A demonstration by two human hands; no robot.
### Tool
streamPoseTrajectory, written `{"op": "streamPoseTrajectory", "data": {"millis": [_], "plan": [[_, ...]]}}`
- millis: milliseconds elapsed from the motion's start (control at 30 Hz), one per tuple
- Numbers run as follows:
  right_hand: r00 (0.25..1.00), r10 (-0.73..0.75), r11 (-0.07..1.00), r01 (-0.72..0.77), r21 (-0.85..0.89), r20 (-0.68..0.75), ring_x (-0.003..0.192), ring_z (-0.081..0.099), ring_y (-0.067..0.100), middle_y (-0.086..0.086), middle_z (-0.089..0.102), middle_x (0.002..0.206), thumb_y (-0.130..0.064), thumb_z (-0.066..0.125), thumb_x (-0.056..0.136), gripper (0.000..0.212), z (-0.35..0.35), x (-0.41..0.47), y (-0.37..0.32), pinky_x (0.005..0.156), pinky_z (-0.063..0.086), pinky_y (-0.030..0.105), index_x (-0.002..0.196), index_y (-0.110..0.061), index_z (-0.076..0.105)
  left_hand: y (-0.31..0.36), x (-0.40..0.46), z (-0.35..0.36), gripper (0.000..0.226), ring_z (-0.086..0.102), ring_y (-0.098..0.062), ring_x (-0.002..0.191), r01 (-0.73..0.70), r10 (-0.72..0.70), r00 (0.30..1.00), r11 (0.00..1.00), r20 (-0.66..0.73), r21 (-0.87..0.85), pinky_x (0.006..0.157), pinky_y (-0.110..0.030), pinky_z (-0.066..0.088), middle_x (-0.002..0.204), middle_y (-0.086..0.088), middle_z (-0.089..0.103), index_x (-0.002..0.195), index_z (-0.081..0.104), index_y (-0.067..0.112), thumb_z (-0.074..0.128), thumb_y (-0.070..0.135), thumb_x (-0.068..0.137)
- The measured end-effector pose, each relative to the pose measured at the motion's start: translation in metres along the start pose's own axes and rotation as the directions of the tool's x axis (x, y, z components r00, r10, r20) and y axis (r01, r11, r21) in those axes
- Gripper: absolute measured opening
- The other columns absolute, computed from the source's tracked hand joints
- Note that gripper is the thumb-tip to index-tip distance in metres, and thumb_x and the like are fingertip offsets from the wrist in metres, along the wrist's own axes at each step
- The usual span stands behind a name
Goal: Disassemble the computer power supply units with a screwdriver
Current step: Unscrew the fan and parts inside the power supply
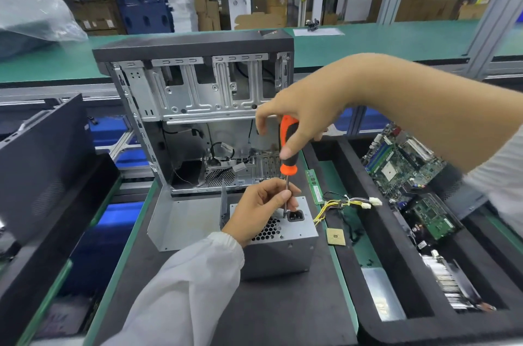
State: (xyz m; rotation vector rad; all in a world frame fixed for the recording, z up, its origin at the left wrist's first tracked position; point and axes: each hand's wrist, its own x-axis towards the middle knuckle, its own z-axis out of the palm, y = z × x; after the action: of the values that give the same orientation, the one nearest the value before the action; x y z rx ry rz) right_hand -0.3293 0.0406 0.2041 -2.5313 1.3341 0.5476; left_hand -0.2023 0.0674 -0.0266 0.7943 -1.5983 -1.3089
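Right hand (300, 119) on upright screwdriver (288, 153)

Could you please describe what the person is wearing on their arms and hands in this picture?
The left hand is bare, below a long white sleeve with a gathered elastic cuff. The right hand and forearm are bare too; a white sleeve shows only near the frame's right edge. No gloves, rings or watch are visible.

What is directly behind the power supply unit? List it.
Behind the power supply unit stands the open computer case, with loose cables and a perforated vent visible inside. The left hand and screwdriver cover part of the case's lower edge.
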Motion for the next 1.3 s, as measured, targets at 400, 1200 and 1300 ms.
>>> {"op": "streamPoseTrajectory", "data": {"millis": [400, 1200, 1300], "plan": [[0.989, -0.049, 0.989, 0.03, -0.142, -0.136, 0.071, 0.066, 0.018, -0.004, 0.062, 0.087, -0.074, 0.064, 0.067, 0.068, 0.007, 0.003, -0.001, 0.066, 0.053, 0.034, 0.112, -0.024, 0.053, 0.0, -0.001, 0.0, 0.017, 0.067, -0.017, 0.08, -0.002, 0.002, 1.0, 1.0, -0.001, 0.009, 0.082, -0.026, 0.051, 0.079, -0.011, 0.068, 0.095, 0.067, 0.008, 0.051, 0.005, 0.099], [0.985, 0.035, 0.999, -0.038, -0.016, -0.17, 0.048, 0.067, 0.016, 0.003, 0.071, 0.065, -0.069, 0.059, 0.078, 0.057, 0.016, 0.01, -0.012, 0.05, 0.053, 0.026, 0.099, -0.016, 0.056, 0.003, 0.001, 0.001, 0.024, 0.069, -0.015, 0.077, 0.02, -0.02, 1.0, 1.0, 0.013, 0.021, 0.076, -0.018, 0.049, 0.077, -0.003, 0.071, 0.101, 0.071, 0.009, 0.047, 0.01, 0.102], [0.976, 0.032, 0.995, -0.051, -0.085, -0.214, 0.04, 0.062, 0.009, 0.005, 0.068, 0.06, -0.051, 0.05, 0.094, 0.042, 0.017, 0.016, -0.01, 0.053, 0.054, 0.026, 0.095, -0.01, 0.057, 0.004, 0.0, 0.0, 0.026, 0.069, -0.015, 0.079, 0.011, -0.011, 0.999, 1.0, 0.031, 0.017, 0.077, -0.017, 0.049, 0.079, -0.004, 0.071, 0.104, 0.071, 0.008, 0.045, 0.01, 0.103]]}}
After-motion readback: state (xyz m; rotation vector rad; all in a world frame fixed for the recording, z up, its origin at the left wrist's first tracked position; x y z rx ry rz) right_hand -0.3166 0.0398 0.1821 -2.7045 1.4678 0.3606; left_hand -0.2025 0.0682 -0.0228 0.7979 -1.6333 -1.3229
